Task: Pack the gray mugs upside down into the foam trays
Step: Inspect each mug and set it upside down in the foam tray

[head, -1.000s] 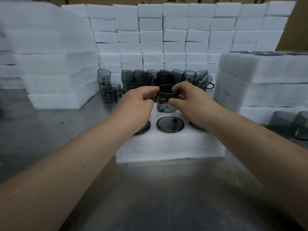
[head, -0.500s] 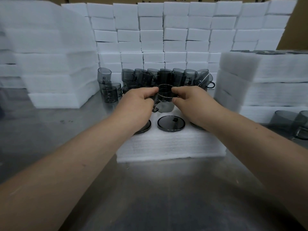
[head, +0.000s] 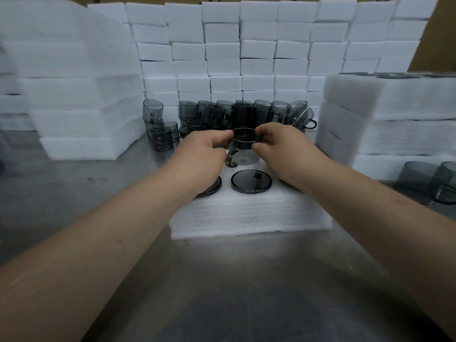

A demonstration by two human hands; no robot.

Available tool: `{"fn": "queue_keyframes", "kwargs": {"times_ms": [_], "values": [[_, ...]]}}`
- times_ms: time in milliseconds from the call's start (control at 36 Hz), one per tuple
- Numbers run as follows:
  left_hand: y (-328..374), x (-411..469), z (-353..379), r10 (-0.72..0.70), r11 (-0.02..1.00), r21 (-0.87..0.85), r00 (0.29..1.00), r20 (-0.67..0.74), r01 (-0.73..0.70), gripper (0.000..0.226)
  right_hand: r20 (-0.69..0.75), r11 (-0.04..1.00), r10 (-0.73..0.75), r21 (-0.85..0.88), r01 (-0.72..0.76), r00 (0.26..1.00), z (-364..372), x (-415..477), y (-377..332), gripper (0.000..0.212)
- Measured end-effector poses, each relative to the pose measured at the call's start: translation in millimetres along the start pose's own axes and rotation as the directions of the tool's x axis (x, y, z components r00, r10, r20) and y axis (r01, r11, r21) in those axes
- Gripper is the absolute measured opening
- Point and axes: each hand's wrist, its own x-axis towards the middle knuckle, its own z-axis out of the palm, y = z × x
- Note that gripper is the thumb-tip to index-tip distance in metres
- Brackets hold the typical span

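I feared the gray mug [head: 244, 150] could slip and bump the packed mug [head: 251, 181] in the foam tray [head: 246, 215], since I only pinched its thin rim and it had yet to be flipped. My left hand [head: 198, 156] and right hand [head: 286, 149] each gripped that rim. The mug sat between them, mouth up, over the tray's back row.

Smoky gray see-through mug [head: 244, 146], its handle tinged brown; white foam tray [head: 246, 218], finely ribbed in horizontal lines; glossy dark gray upturned mug base [head: 251, 181] with a small black mark. The cluster of loose glass mugs [head: 217, 112] is the same smoky gray. Plain white stacked foam blocks [head: 256, 50]; dull silver-gray metal tabletop [head: 222, 292], faintly streaked; tan cardboard sheet [head: 441, 33].
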Motion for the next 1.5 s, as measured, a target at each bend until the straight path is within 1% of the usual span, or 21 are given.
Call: {"fn": "queue_keyframes", "kwargs": {"times_ms": [56, 195, 250, 389, 472, 528, 611, 667, 806, 917, 1084, 1223, 1500], "values": [[0.6, -0.6, 0.5, -0.003, 1.000, -0.004, 1.000, 0.003, 0.003, 0.047, 0.001, 1.000, -0.009, -0.012, 0.009, 1.000, -0.5, -1.3, -1.0, 0.024], [1.8, -1.2, 1.7, -0.022, 0.999, 0.027, 1.000, -0.022, 0.022, 0.048, 0.038, 0.996, -0.043, -0.077, 0.046, 0.998, 0.8, 0.0, -0.3, 0.018], [2.2, -1.3, 2.1, -0.028, 0.999, 0.041, 0.999, -0.032, 0.029, 0.047, 0.033, 0.995, -0.050, -0.089, 0.053, 0.998, 1.2, 0.4, 1.0, 0.021], [3.2, -1.8, 2.4, -0.038, 0.997, 0.065, 0.998, -0.051, 0.042, 0.045, -0.004, 0.993, -0.066, -0.095, 0.065, 0.998, -0.3, -1.1, 0.7, 0.039], [3.5, -2.4, 1.1, -0.033, 0.996, 0.081, 0.997, -0.063, 0.038, 0.045, -0.001, 0.990, -0.100, -0.103, 0.100, 0.995, -0.5, -3.8, -2.8, 0.042], [4.2, -3.2, 1.1, -0.023, 0.994, 0.107, 0.997, -0.070, 0.030, 0.044, 0.035, 0.979, -0.130, -0.156, 0.134, 0.991, 0.2, -6.1, -4.9, 0.043], [6.3, -4.0, 1.5, -0.005, 0.991, 0.132, 0.999, -0.048, 0.011, 0.042, 0.128, 0.961, -0.153, -0.214, 0.178, 0.980, 1.1, -7.7, -6.2, 0.047], [7.4, -5.2, 1.3, -0.015, 0.990, 0.138, 0.999, -0.032, 0.020, 0.042, 0.144, 0.956, -0.146, -0.235, 0.177, 0.979, 0.3, -7.6, -6.3, 0.049], [10.7, -7.8, 0.9, -0.029, 0.986, 0.166, 0.999, -0.013, 0.031, 0.044, 0.088, 0.945, -0.104, -0.302, 0.125, 0.991, -1.7, -10.3, -9.5, 0.046], [8.9, -7.4, -0.3, -0.035, 0.978, 0.206, 0.999, 0.018, 0.030, 0.047, 0.116, 0.933, -0.085, -0.340, 0.120, 0.990, -2.0, -11.8, -12.3, 0.042], [11.0, -7.3, -0.2, -0.050, 0.972, 0.230, 0.998, 0.043, 0.039, 0.049, 0.133, 0.930, -0.066, -0.350, 0.109, 0.989, -2.6, -12.9, -14.6, 0.042], [14.3, -8.1, 0.7, -0.083, 0.959, 0.275, 0.996, 0.025, 0.074, 0.053, 0.152, 0.928, -0.051, -0.358, 0.103, 0.987, -2.7, -12.7, -15.3, 0.042], [24.4, -7.0, -0.9, -0.144, 0.946, 0.303, 0.987, 0.073, 0.116, 0.051, 0.176, 0.923, -0.014, -0.375, 0.080, 0.984, -2.6, -14.1, -19.3, 0.038]]}}
